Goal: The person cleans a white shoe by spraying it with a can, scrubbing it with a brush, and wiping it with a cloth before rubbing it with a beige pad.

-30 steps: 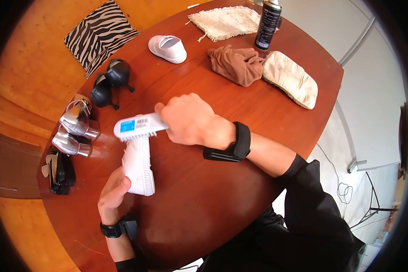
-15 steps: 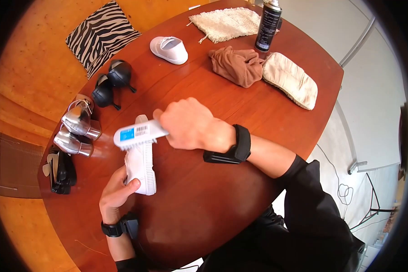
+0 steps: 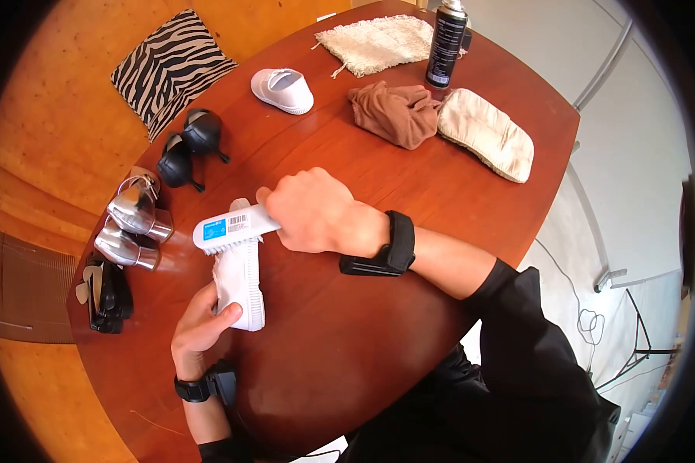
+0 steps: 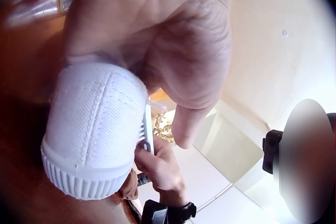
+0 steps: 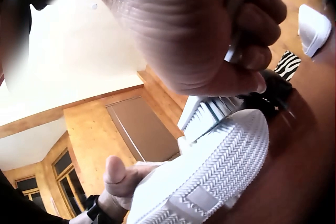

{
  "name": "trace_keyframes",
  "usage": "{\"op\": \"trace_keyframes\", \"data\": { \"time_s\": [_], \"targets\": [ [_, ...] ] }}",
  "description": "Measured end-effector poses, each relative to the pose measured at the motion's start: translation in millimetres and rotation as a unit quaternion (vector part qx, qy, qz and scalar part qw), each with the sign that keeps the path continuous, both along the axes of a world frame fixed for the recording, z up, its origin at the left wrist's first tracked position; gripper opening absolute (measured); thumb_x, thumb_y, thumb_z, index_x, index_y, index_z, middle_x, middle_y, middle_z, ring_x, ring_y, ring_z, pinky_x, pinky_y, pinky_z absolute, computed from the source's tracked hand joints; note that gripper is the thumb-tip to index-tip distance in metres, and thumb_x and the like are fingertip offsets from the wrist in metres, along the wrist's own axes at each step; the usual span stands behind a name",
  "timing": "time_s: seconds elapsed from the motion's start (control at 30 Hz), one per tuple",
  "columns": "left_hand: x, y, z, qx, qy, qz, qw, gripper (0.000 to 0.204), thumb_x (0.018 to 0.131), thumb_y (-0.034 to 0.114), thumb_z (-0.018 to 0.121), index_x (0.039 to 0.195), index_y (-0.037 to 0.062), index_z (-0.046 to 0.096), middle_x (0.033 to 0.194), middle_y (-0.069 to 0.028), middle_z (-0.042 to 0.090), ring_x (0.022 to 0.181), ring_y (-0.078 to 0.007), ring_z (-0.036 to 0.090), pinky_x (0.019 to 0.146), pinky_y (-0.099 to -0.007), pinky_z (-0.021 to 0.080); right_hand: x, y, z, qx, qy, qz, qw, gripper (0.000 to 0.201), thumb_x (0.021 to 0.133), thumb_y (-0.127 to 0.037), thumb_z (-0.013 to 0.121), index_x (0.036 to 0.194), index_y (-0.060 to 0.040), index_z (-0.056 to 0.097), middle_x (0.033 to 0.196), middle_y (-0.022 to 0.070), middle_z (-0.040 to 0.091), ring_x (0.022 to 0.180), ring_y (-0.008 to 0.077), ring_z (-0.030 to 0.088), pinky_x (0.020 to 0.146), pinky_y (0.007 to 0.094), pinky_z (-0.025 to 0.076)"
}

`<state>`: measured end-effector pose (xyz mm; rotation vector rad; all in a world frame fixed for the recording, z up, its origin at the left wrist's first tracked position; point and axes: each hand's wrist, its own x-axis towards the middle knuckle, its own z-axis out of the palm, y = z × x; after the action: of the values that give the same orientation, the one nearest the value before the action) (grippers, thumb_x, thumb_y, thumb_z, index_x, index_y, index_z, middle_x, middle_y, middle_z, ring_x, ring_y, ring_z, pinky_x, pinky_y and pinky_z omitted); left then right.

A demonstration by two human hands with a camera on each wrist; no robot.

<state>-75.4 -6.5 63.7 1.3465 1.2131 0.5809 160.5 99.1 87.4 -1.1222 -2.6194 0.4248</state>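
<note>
A white shoe [image 3: 239, 289] is tipped on its side, its ribbed sole edge facing right; in the right wrist view the patterned sole of the shoe [image 5: 210, 176] shows. My left hand [image 3: 202, 324] grips its heel end, thumb on the near side. My right hand [image 3: 309, 210] holds the handle of a white brush [image 3: 232, 226] with a blue label, fingers curled round it. The bristles of the brush [image 5: 207, 116] touch the upper near the toe. In the left wrist view, the heel of the shoe [image 4: 94, 124] lies below my left palm [image 4: 157, 35].
Silver heels [image 3: 135, 208], black heels [image 3: 179, 160] and black shoes [image 3: 106, 297] line the table's left side. Farther back are another white shoe [image 3: 283, 90], brown cloth [image 3: 395, 113], a cream pad [image 3: 486, 133], a cream textured cloth [image 3: 374, 42] and a black can [image 3: 445, 46].
Over the last second the brush and my right hand have shifted slightly down and left. My left thumb has come farther over the shoe's heel. The shoe remains gripped.
</note>
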Motion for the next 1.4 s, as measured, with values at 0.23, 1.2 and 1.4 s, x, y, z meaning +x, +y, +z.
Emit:
{"op": "trace_keyframes", "data": {
  "time_s": [0.23,1.2,1.4],
  "targets": [
    [1.7,0.9,0.2,0.006,0.007,-0.002,1.000,0.062,0.080,0.043,0.066,0.118,-0.0028,0.049,0.103,-0.0052,0.056,0.094,-0.0136,0.053,0.082,-0.0291,0.044,5.4,15.1,-7.9,0.008,0.001,-0.041,0.999,0.017,0.071,-0.008,0.055,0.086,-0.0004,0.057,0.073,0.0170,0.063,0.072,0.0345,0.062,0.063,0.0441,0.050],
    [5.8,0.6,1.9,0.008,0.014,0.001,1.000,0.048,0.083,0.032,0.065,0.115,-0.0009,0.052,0.099,-0.0033,0.057,0.090,-0.0120,0.053,0.079,-0.0282,0.045,3.0,14.4,-10.0,0.013,0.009,-0.053,0.998,0.018,0.070,-0.008,0.056,0.086,-0.0010,0.058,0.072,0.0179,0.063,0.071,0.0353,0.062,0.062,0.0452,0.050],
    [12.9,1.3,3.2,0.065,0.080,-0.019,0.994,0.040,0.082,0.026,0.065,0.108,-0.0019,0.053,0.093,-0.0053,0.058,0.084,-0.0134,0.054,0.076,-0.0292,0.045,-1.0,1.0,-0.6,-0.007,0.010,0.021,1.000,0.019,0.069,-0.008,0.056,0.087,-0.0006,0.058,0.071,0.0180,0.062,0.069,0.0357,0.062,0.062,0.0453,0.049]
  ]
}}
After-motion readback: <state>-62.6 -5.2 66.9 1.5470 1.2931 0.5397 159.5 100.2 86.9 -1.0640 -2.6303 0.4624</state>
